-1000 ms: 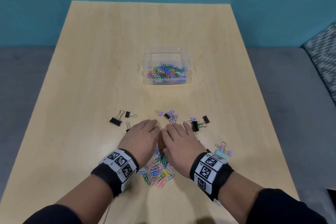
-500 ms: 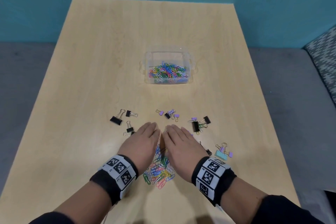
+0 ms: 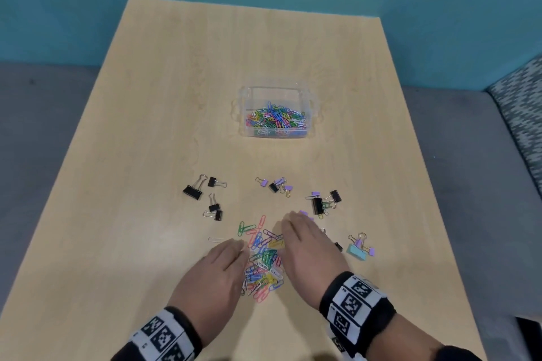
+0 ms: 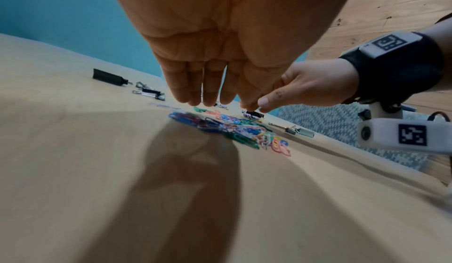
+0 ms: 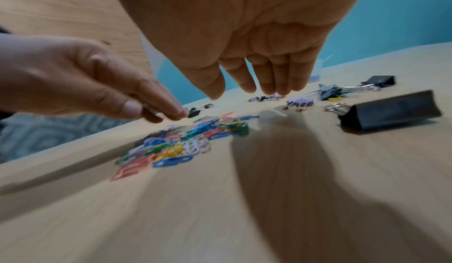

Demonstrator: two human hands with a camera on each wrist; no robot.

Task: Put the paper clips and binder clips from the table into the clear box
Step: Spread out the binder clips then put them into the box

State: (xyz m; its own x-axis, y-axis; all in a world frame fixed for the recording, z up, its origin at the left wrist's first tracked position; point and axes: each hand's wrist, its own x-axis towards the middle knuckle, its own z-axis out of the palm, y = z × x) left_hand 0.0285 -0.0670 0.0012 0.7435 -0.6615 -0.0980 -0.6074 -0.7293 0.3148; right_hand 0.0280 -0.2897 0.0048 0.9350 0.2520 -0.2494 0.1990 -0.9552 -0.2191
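Coloured paper clips (image 3: 264,264) lie in a loose heap on the bench (image 3: 146,155) near its front edge, now uncovered between my two hands. A second ago both hands were pressed side by side over this heap, fingertips nearly meeting; they have since drawn back toward me and parted, so the pile shows plainly down the middle.

Left hand (image 3: 218,275): released, fingers straight and together, hovering at the heap's left edge, holding nothing that I can see. Right hand (image 3: 305,249): also released, fingers extended over the heap's right side, tips close to the bench; nothing gripped in the wrist view.

Clear box (image 3: 277,113) sits farther out, well apart from the hands, already holding a layer of paper clips. Binder clips are scattered between heap and box: a black group (image 3: 205,196) to the left, small purple and black ones (image 3: 275,184) in the middle, a black cluster (image 3: 322,202) right, a pale blue one with purple ones (image 3: 359,248) far right.

Reading: the parting looks like a set-up to rake the heap together for another two-handed scoop. Task roughly midway; no binder clips visible in the box.
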